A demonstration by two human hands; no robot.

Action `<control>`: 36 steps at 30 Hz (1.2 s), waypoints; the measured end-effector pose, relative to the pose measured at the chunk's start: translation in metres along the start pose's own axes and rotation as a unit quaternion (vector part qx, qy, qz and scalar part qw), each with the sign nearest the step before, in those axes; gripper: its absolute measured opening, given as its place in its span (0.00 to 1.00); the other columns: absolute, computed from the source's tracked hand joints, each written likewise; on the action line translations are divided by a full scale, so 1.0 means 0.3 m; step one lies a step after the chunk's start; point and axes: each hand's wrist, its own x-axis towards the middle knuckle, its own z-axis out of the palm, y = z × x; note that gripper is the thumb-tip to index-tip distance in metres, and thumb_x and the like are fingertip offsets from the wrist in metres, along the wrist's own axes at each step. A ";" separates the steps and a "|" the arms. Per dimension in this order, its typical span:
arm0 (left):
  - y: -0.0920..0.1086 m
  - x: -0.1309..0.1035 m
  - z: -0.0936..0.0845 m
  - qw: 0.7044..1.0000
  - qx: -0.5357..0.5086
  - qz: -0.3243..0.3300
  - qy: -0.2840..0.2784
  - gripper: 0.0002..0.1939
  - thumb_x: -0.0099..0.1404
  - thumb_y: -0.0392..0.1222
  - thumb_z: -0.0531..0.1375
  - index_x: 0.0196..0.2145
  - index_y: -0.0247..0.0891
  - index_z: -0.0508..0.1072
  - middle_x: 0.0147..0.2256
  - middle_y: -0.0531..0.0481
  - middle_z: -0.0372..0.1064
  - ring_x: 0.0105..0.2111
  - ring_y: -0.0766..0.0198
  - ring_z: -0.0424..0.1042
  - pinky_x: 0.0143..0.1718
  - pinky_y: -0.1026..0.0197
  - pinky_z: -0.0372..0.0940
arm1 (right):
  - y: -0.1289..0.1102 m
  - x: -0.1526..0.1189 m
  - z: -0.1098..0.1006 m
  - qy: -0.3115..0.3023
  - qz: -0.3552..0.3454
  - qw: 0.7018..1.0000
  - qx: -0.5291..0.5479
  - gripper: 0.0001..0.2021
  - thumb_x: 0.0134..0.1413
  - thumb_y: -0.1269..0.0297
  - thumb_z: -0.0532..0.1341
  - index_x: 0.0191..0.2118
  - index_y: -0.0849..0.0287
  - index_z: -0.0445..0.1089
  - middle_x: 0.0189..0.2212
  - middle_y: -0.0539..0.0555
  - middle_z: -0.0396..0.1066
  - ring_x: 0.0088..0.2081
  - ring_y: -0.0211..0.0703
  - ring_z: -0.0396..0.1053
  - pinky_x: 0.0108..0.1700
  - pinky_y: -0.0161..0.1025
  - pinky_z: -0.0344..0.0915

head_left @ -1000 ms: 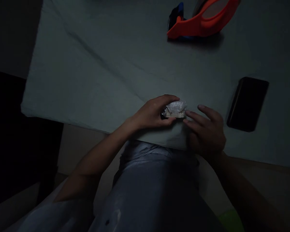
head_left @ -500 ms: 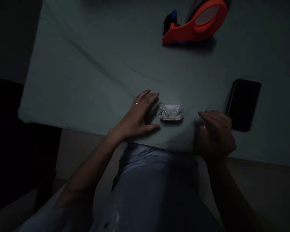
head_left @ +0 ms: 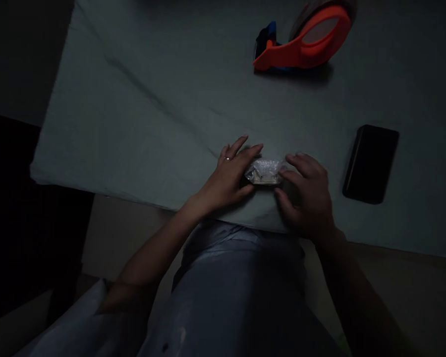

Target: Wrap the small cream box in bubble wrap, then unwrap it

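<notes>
A small packet in clear bubble wrap [head_left: 266, 171] lies on the pale table near its front edge. My left hand [head_left: 232, 176] rests at the packet's left side, fingers spread, with a ring on one finger. From the right, my right hand [head_left: 306, 191] reaches the packet's right end, its fingers apart and curved, the fingertips at the wrap. Neither hand is closed round the packet, which stays on the table between them.
An orange and blue tape dispenser [head_left: 305, 49] with a roll in it stands at the back of the table [head_left: 152, 134]. A black phone-like object [head_left: 371, 163] lies to the right of my right hand. The scene is dim.
My right hand has moved left, from beside the black object to the packet's right end. My left hand has shifted right, up against the packet's left side.
</notes>
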 end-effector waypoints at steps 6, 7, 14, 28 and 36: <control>0.010 0.045 -0.028 0.997 -0.075 0.003 0.019 0.28 0.55 0.42 0.63 0.54 0.40 0.64 0.53 0.42 0.66 0.57 0.51 0.63 0.62 0.44 0.51 | 0.011 0.072 -0.021 -0.023 -0.032 0.999 -0.009 0.10 0.56 0.65 0.62 0.44 0.52 0.67 0.54 0.57 0.67 0.61 0.55 0.59 0.57 0.57 0.61; 0.014 0.044 -0.034 0.996 -0.090 0.003 0.019 0.27 0.55 0.43 0.63 0.52 0.39 0.66 0.51 0.42 0.67 0.55 0.52 0.64 0.61 0.45 0.54 | 0.011 0.078 -0.030 -0.016 -0.041 0.999 -0.001 0.09 0.55 0.65 0.62 0.43 0.52 0.68 0.52 0.57 0.69 0.59 0.55 0.61 0.57 0.57 0.62; 0.031 0.025 -0.042 0.992 -0.124 0.000 0.010 0.23 0.58 0.47 0.61 0.50 0.38 0.68 0.47 0.43 0.71 0.49 0.53 0.67 0.56 0.47 0.59 | -0.007 0.099 -0.047 -0.052 -0.021 0.998 0.033 0.05 0.60 0.64 0.57 0.37 0.52 0.71 0.35 0.50 0.76 0.41 0.46 0.73 0.54 0.53 0.63; 0.025 0.040 -0.025 0.991 -0.118 0.057 0.022 0.33 0.56 0.32 0.55 0.60 0.41 0.57 0.59 0.42 0.59 0.61 0.54 0.58 0.62 0.48 0.55 | -0.012 0.193 -0.045 0.156 0.133 0.973 0.106 0.05 0.61 0.65 0.58 0.34 0.53 0.69 0.27 0.48 0.69 0.33 0.40 0.70 0.37 0.42 0.67; 0.030 0.030 0.008 0.990 -0.075 -0.034 0.114 0.29 0.65 0.46 0.57 0.60 0.40 0.53 0.59 0.39 0.56 0.61 0.53 0.57 0.62 0.48 0.55 | 0.002 0.165 -0.006 0.080 0.178 0.975 0.108 0.12 0.57 0.59 0.61 0.46 0.56 0.68 0.39 0.54 0.72 0.38 0.44 0.72 0.42 0.43 0.70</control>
